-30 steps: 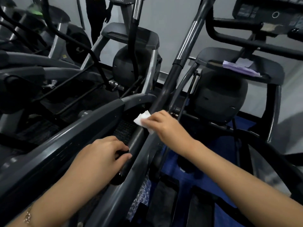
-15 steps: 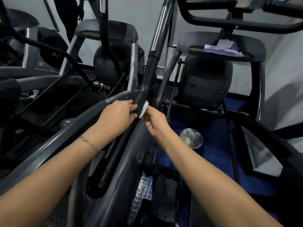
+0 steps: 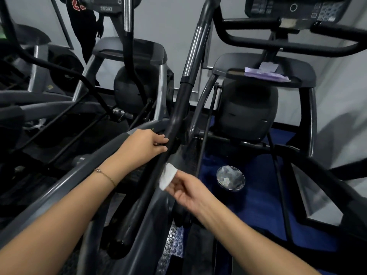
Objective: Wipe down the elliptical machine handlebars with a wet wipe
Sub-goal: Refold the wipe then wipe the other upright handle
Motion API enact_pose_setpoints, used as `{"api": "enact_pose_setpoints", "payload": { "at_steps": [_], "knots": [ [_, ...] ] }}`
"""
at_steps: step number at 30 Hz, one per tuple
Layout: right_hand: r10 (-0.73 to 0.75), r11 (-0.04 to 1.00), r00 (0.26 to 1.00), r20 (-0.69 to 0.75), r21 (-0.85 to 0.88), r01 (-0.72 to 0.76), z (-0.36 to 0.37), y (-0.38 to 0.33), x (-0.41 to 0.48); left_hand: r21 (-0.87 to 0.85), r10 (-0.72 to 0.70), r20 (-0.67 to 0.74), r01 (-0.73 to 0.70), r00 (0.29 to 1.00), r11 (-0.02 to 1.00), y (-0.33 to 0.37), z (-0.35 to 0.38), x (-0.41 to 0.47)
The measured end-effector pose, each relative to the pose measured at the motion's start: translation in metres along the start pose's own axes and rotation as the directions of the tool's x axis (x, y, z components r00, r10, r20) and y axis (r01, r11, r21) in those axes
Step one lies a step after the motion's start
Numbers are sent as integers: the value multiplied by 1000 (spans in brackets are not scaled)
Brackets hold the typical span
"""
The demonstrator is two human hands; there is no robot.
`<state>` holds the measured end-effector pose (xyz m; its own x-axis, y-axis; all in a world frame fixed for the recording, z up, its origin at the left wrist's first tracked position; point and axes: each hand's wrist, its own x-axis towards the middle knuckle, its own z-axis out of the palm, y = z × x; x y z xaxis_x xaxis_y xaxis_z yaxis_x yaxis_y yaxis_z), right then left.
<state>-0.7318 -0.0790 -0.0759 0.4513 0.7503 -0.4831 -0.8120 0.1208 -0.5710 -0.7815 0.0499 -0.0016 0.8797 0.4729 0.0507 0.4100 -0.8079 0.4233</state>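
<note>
A long black handlebar (image 3: 179,108) of the elliptical runs diagonally from the top centre down toward me, with a chrome section higher up. My left hand (image 3: 146,144) grips the bar from the left side at mid height. Just below it, my right hand (image 3: 186,190) pinches a small white wet wipe (image 3: 167,175) and holds it against the right side of the bar. The bar's lower end (image 3: 123,238) is bare.
The machine's console (image 3: 296,6) and fixed black handles (image 3: 278,44) sit at top right. A purple wipe packet (image 3: 266,75) lies on the tray below. A round shiny bin (image 3: 230,178) stands on the blue floor. Another elliptical (image 3: 131,76) and a person (image 3: 85,22) are at left.
My right hand has slid the wipe down the bar, away from my left hand. My left hand has stayed gripping the bar at about the same height.
</note>
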Motion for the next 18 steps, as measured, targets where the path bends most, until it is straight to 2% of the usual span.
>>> {"api": "enact_pose_setpoints", "payload": {
  "at_steps": [3,7,10,12,14,16,18],
  "knots": [
    [38,991,999,-16,128,-36,13,1,6,-25,-2,2,2,1000,1000,0,0,1],
    [173,965,969,175,168,-202,12,33,-26,23,12,8,-12,1000,1000,1,2,4],
    [187,969,957,220,121,-217,6,38,-32,76,-5,5,4,1000,997,5,-2,9],
    [114,980,981,155,144,-137,6,28,-12,152,6,-19,-3,1000,988,13,-7,19],
    [-59,990,998,23,128,56,7,10,8,178,28,-63,-16,998,984,23,-8,34],
    [-247,968,965,-89,28,251,6,-18,20,135,33,-112,-17,993,991,36,-5,55],
    [-444,896,888,-120,-74,438,0,-53,32,42,2,-189,6,982,999,47,-4,80]
  ]
}}
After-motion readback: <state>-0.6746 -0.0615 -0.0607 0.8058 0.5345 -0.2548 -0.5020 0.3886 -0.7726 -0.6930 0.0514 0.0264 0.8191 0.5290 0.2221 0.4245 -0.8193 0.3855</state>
